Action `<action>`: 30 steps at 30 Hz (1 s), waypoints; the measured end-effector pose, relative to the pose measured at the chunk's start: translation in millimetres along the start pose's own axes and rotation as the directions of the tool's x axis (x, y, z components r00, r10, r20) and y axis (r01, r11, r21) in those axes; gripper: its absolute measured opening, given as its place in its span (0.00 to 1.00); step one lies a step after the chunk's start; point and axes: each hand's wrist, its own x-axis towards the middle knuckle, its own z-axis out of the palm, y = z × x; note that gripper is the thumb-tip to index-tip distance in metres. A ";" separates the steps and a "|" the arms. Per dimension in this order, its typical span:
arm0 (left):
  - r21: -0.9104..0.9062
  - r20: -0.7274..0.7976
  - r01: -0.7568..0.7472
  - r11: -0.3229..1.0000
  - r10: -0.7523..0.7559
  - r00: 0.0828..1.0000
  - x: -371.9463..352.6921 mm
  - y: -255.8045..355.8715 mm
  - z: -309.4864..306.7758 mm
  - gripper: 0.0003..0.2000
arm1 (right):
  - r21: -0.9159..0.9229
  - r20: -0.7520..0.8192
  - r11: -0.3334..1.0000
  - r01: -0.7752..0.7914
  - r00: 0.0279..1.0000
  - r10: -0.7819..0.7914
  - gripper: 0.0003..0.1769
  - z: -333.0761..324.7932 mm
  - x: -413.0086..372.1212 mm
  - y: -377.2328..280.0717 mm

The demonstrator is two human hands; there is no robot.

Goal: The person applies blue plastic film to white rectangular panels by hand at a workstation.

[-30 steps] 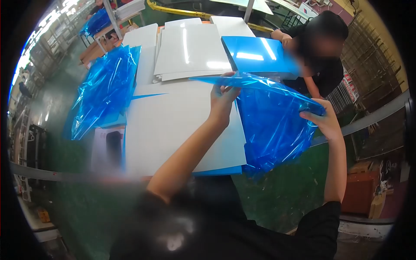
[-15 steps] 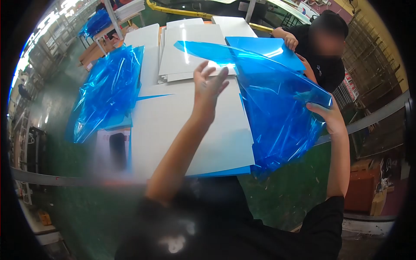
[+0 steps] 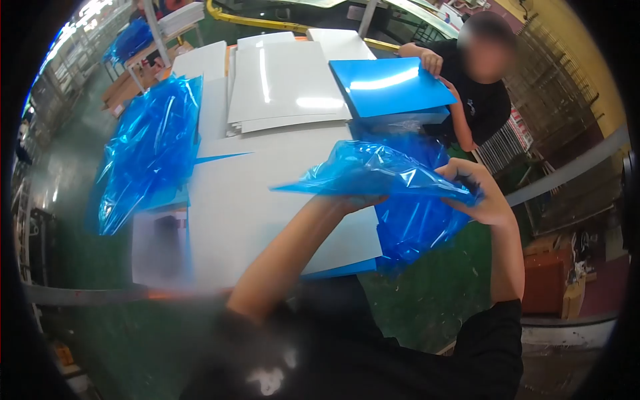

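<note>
At the far left a crumpled heap of blue plastic film [image 3: 150, 147] lies on the table edge, beside the large flat white panel [image 3: 253, 193] in front of us. Beyond it rests a stack of glossy white panels [image 3: 287, 80]. Our left hand [image 3: 353, 201] sits under the thin translucent blue plastic sheet [image 3: 373, 170], mostly hidden, so we cannot tell its grip. The sheet hangs bunched above the white panel's right edge and trails down beside it. Our right hand [image 3: 480, 197] curls tightly around the sheet's right end. Farther right, a co-worker's hand [image 3: 432, 62] touches a blue-covered panel [image 3: 390, 83].
</note>
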 end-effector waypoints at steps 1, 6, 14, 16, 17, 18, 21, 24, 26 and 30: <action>-0.247 0.029 0.092 0.965 -0.088 0.996 -1.5 4.5 3.4 0.05 | -0.052 0.008 0.999 0.017 1.000 -0.016 0.13 0.2 -3.5 0.1; 0.188 -0.110 -0.120 0.975 0.142 0.984 -13.8 26.0 36.9 0.03 | -0.256 0.032 0.960 0.109 0.994 -0.105 0.14 5.1 -19.2 -4.2; 0.138 -0.149 0.003 0.990 0.018 0.989 -22.6 7.8 24.1 0.12 | -0.449 -0.378 0.884 -0.133 0.924 -0.053 0.24 10.5 -38.5 -12.0; 0.478 -0.097 0.011 0.879 0.040 0.994 -32.1 -9.4 11.4 0.09 | -0.401 -0.463 0.905 -0.143 0.884 -0.065 0.26 -2.8 -33.4 -1.2; 0.626 -0.067 0.006 0.779 0.046 0.997 -37.9 -11.4 14.2 0.09 | -0.478 -0.487 0.871 -0.115 0.860 -0.154 0.23 -10.5 -30.0 5.9; 0.578 -0.150 0.087 0.811 0.001 0.989 -42.2 -13.5 18.8 0.09 | -0.509 -0.496 0.851 -0.133 0.853 -0.164 0.23 -18.2 -27.4 10.8; -0.129 -0.479 0.344 0.930 -0.362 0.800 -61.1 9.9 81.4 0.09 | -0.594 -0.520 0.784 -0.180 0.830 -0.204 0.22 -34.6 -22.3 26.0; -0.138 -0.553 0.341 0.930 -0.358 0.752 -74.4 15.4 113.4 0.10 | -0.669 -0.516 0.717 -0.198 0.818 -0.256 0.23 -38.1 -22.5 36.1; -0.153 -0.597 0.356 0.922 -0.373 0.710 -81.8 21.5 127.5 0.10 | -0.787 -0.491 0.582 -0.203 0.778 -0.393 0.24 -40.5 -21.9 37.2; -0.190 -0.572 0.265 0.946 -0.325 0.753 -95.7 27.7 131.5 0.09 | -0.874 -0.462 0.394 -0.283 0.733 -0.499 0.28 -51.6 -26.6 41.4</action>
